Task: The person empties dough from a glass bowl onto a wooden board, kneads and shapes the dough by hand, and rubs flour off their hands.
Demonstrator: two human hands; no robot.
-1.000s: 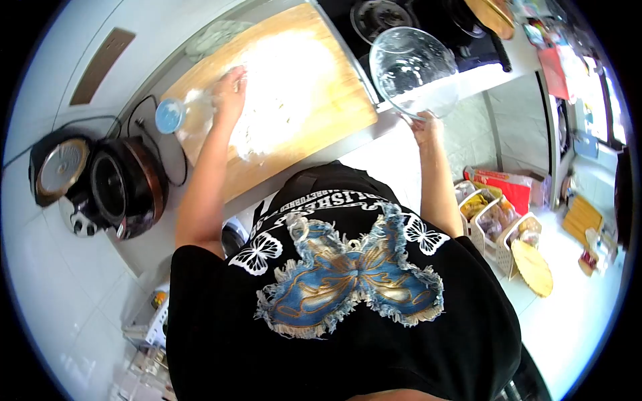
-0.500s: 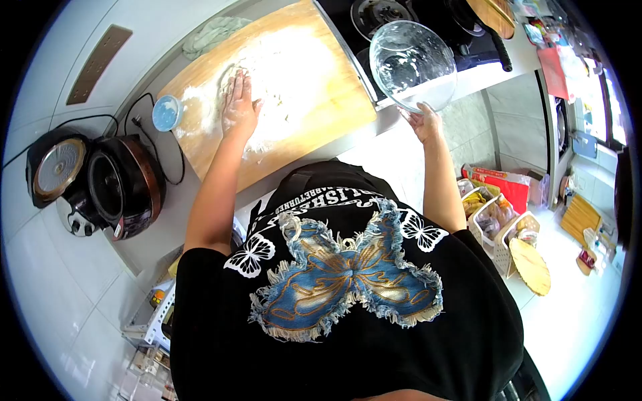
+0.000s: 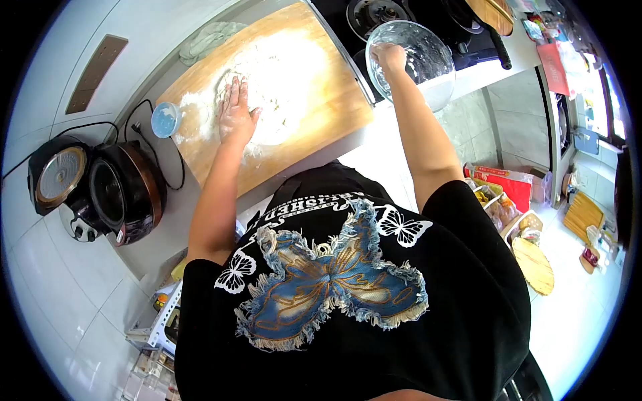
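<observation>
My left hand (image 3: 235,119) lies flat on a floury lump of dough (image 3: 227,81) at the left of the wooden board (image 3: 317,110), fingers stretched out. Loose flour is spread around the dough, and bright glare washes out the board's middle. My right hand (image 3: 390,59) is inside a large clear bowl (image 3: 435,73), close to its left wall, with the fingers curled. What those fingers hold, if anything, is hidden. White residue clings to the inside of the bowl, which overlaps the edge of the stove.
A small blue cup (image 3: 166,120) with flour stands at the board's left corner. A grey-green cloth (image 3: 208,41) lies behind the board. An open black cooker (image 3: 127,190) sits on the left. The stove (image 3: 338,19) and a pan handle (image 3: 500,50) are beyond the bowl.
My right hand has let go of the bowl's near rim and moved up and left into the bowl. My left hand stays on the dough, slightly lower in view.
</observation>
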